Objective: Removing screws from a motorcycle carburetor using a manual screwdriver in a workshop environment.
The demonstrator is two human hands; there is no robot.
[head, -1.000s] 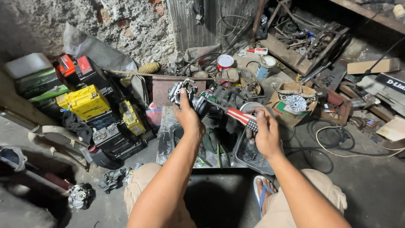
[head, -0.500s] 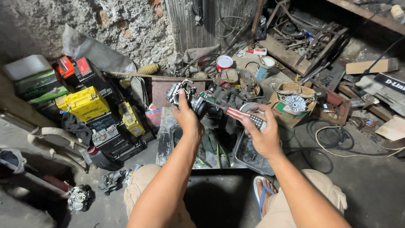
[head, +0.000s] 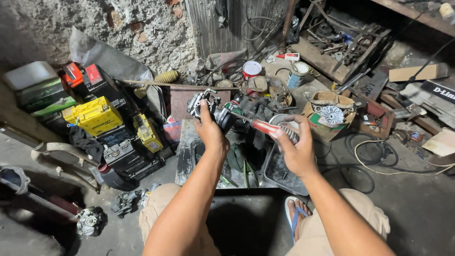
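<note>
Two bare hands work close together above a cluttered workshop floor. The left hand [head: 210,134] is wrapped tight around a grey metal carburettor [head: 203,103], thumb pressed over its near side and the other digits hidden behind it, so most of the part rises above and beyond the fist, its rounded black mouth [head: 225,119] facing right. The right hand [head: 295,150] is closed on a screwdriver [head: 265,127] with a red handle; the handle pokes out of the fist toward the left, and the thin shaft runs on leftward to the carburettor's mouth, where its tip seems to meet the part, though the exact contact point is too small to make out. The carburettor thus sits up and to the left of the right-hand grip, joined to it only by the tool's length. Below both hands lies a dark shallow tray [head: 277,173] with small bits in it, beside a flat metal plate [head: 184,156]. To the left stands a yellow battery [head: 96,115] among several black ones, with a red-topped battery [head: 85,76] behind. Farther back sit a red-and-white tin [head: 251,69] and a cardboard box [head: 327,116] holding a round finned metal part. A coiled cable [head: 379,161] lies on the floor to the right, and a foot in a blue-strapped sandal [head: 296,215] shows between the knees.
</note>
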